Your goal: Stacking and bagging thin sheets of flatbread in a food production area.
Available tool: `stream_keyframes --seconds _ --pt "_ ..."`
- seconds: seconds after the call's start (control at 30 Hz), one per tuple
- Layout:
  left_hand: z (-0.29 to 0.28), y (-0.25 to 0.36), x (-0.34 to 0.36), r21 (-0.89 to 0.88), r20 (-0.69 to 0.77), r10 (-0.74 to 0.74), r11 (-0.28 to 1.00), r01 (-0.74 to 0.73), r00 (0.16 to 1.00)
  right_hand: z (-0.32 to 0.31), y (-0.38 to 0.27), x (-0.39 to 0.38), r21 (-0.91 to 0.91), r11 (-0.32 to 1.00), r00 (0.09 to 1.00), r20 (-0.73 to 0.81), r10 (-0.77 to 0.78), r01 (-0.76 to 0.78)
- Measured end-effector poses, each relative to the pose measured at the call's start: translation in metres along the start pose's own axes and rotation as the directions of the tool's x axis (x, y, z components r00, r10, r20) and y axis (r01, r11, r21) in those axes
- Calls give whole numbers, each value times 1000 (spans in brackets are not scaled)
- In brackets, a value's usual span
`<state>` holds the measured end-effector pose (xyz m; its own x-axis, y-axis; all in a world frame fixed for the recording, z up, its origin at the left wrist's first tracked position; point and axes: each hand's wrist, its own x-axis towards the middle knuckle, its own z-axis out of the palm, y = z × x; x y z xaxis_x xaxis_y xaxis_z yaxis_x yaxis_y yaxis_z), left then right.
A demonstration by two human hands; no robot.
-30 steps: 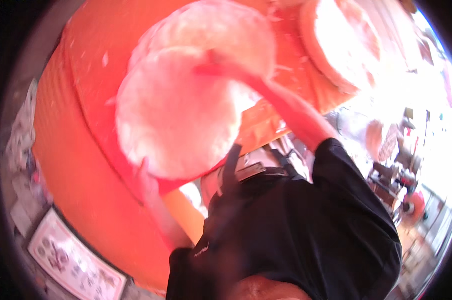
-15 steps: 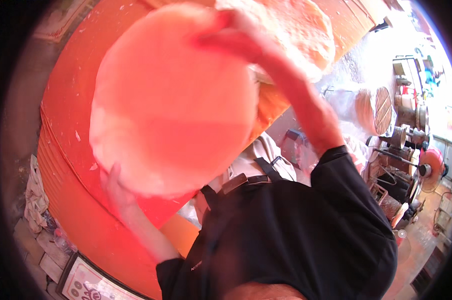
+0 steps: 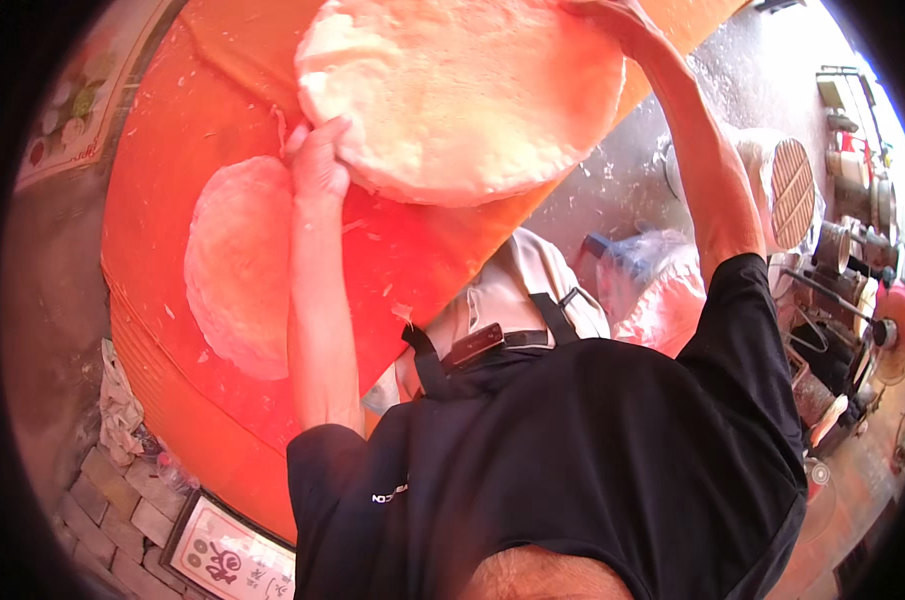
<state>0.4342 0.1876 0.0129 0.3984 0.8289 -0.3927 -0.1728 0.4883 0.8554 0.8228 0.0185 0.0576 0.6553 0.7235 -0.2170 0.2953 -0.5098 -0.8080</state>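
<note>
A large, pale, flat round of dough (image 3: 463, 100) with a lumpy surface is at the far side, partly beyond the picture's top edge. My left hand (image 3: 320, 160) grips its near left rim, thumb on top and fingers partly out of sight. At its far right rim, my right hand (image 3: 613, 15) is closed on the edge, partly cut off by the frame. A second flat round of dough (image 3: 238, 270) lies on the orange-red table covering (image 3: 163, 400), its right side hidden behind my left forearm.
Dough scraps and flour dot the covering. Right of the table are a bagged pink-white bundle (image 3: 663, 300), a round slatted wooden piece (image 3: 793, 195) and crowded metal equipment. A framed sign (image 3: 231, 550) stands at the lower left beside brick paving (image 3: 123, 500).
Both hands have moved farther away and to the right. A dough round held large at the left no longer fills that spot; a round now shows lying there on the table.
</note>
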Motion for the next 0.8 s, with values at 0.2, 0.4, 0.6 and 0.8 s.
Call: stream_keyframes --seconds 0.2,0.4,0.6,0.8 --pt "-14 -2 -27 288 -187 271 934 -211 944 10 -3 -12 -285 959 946 -313 -80 -13" --pt "7 -28 -32 94 -217 244 969 -229 945 48 35 5 268 960 996 22 -92 83" --pt "0 -42 -30 233 -155 321 931 -281 934 47 41 8 128 991 999 -20 -35 38" --pt "-13 -50 -37 254 -31 215 946 -200 976 36 47 1 307 930 972 51 -227 201"
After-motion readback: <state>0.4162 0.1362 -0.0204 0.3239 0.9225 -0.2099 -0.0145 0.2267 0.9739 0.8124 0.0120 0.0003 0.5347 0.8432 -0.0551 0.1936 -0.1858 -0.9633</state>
